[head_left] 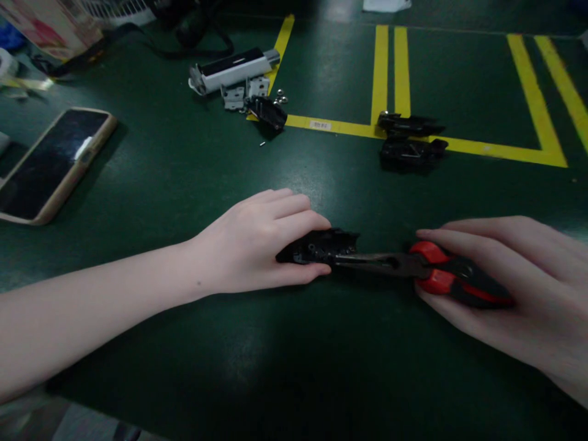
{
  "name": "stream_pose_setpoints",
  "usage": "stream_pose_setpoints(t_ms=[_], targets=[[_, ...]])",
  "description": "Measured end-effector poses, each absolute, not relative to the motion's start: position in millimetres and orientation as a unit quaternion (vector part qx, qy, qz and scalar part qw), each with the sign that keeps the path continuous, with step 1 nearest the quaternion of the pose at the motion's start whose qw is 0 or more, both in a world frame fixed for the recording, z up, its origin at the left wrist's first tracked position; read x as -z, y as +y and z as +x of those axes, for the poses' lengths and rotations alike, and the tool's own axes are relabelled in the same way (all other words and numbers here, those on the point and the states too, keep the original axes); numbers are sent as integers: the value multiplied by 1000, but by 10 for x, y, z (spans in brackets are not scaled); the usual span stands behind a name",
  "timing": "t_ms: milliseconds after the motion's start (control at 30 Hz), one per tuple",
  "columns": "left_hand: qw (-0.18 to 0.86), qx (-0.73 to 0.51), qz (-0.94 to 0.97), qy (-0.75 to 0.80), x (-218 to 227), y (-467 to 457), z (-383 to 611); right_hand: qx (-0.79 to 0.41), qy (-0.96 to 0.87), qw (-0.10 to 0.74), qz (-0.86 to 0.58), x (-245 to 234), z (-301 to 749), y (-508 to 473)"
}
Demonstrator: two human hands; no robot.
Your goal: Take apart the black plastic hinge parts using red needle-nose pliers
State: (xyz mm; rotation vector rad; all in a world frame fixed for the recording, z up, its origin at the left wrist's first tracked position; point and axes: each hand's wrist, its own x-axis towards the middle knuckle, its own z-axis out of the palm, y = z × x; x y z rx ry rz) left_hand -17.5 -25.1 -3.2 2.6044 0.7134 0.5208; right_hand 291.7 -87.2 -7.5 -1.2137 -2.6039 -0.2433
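Observation:
My left hand (264,242) grips a black plastic housing part (333,241) between thumb and fingers, low on the green table. Small metal bits show inside the part, but too dark to make out. My right hand (514,275) is closed round a pair of red-and-black needle-nose pliers (434,267). The long jaws of the pliers point left, and their tips meet the near edge of the black part beside my left thumb. Whether the jaws pinch anything cannot be seen.
Further back lie a white-and-black cylindrical device (236,70), metal brackets (234,97), a small black part (267,113) and two black housing pieces (411,152) near yellow tape (340,127). A phone (55,162) rests at left. A tiny pin (262,144) lies mid-table.

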Motion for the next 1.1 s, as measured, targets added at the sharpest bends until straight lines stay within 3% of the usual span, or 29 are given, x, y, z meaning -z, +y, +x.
stream_pose_setpoints(t_ms=[533,1100], targets=[[179,-191,932,251,53,-254,-183,70,-877,117,-460,58,2873,-907],[201,-194,929,242,42,-292,-165,73,-905,108,-406,18,2870,-821]])
